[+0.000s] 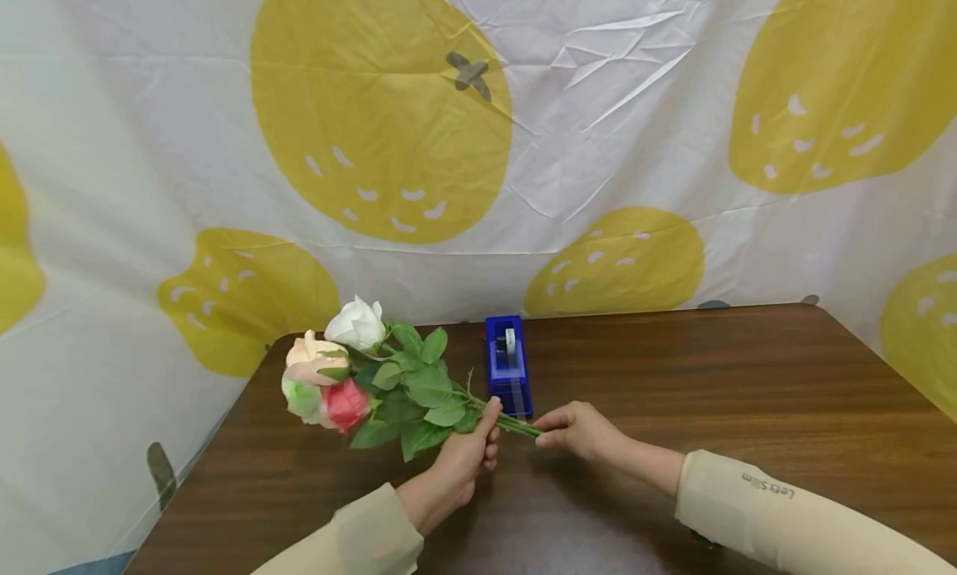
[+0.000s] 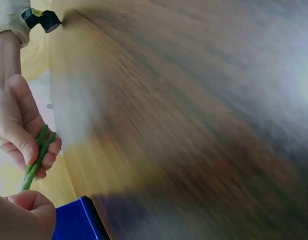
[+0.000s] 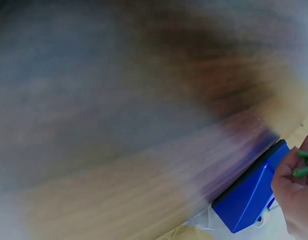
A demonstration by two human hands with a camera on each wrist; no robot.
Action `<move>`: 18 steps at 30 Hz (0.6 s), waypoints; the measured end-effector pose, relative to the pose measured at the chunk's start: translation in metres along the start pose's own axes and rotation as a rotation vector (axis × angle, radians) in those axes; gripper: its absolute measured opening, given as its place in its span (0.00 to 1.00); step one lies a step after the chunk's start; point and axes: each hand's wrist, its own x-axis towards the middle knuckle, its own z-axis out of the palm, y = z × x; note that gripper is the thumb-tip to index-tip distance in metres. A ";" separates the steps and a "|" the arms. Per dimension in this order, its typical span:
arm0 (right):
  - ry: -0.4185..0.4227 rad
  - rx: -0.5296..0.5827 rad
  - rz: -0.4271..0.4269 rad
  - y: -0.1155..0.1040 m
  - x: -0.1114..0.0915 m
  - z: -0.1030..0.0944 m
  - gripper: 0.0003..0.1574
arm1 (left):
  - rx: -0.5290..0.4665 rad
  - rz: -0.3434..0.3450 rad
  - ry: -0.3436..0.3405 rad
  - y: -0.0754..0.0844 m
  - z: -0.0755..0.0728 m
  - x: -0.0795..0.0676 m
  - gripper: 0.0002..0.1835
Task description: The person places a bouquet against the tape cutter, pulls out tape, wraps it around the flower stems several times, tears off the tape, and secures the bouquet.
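Observation:
A bouquet of roses (image 1: 429, 384), with white, peach, pale green and pink heads to the left, is held above the table. My left hand (image 1: 465, 459) grips its gathered stems below the leaves, thumb on top. Near the cut ends, my right hand (image 1: 579, 430) pinches the stems (image 2: 39, 157) between thumb and fingers, as the left wrist view shows. Just behind the stems stands a blue tape dispenser (image 1: 499, 363) with a roll of clear tape (image 1: 511, 342). A clear strip seems to run from its front toward the stems; where it ends is hard to tell.
The dark brown wooden table (image 1: 718, 384) reaches out to both sides of the hands. Behind it hangs a white cloth (image 1: 583, 143) printed with big yellow fruit. A small dark camera (image 2: 43, 20) sits at the right sleeve.

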 end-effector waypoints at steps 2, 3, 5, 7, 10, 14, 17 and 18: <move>0.014 0.011 0.009 -0.001 -0.001 0.001 0.13 | -0.019 0.000 0.018 0.000 0.001 0.000 0.20; 0.021 0.014 0.014 -0.001 -0.001 0.001 0.13 | -0.031 0.005 0.021 0.000 0.002 0.000 0.20; 0.037 0.019 0.026 -0.003 -0.002 0.001 0.13 | -0.051 0.017 0.022 0.001 0.003 0.001 0.20; 0.046 0.023 0.042 -0.004 -0.002 0.001 0.13 | -0.067 0.022 0.028 0.000 0.004 0.002 0.20; 0.057 0.029 0.062 -0.005 -0.001 0.000 0.11 | -0.092 0.028 0.049 0.000 0.005 0.003 0.18; 0.062 0.034 0.064 -0.006 0.001 -0.001 0.08 | -0.120 0.023 0.069 -0.001 0.007 0.004 0.17; 0.062 0.038 0.055 -0.006 0.001 -0.002 0.08 | -0.118 0.010 0.066 -0.001 0.007 0.005 0.19; 0.061 0.037 0.052 -0.006 0.001 -0.002 0.08 | -0.112 0.006 0.068 -0.001 0.007 0.006 0.19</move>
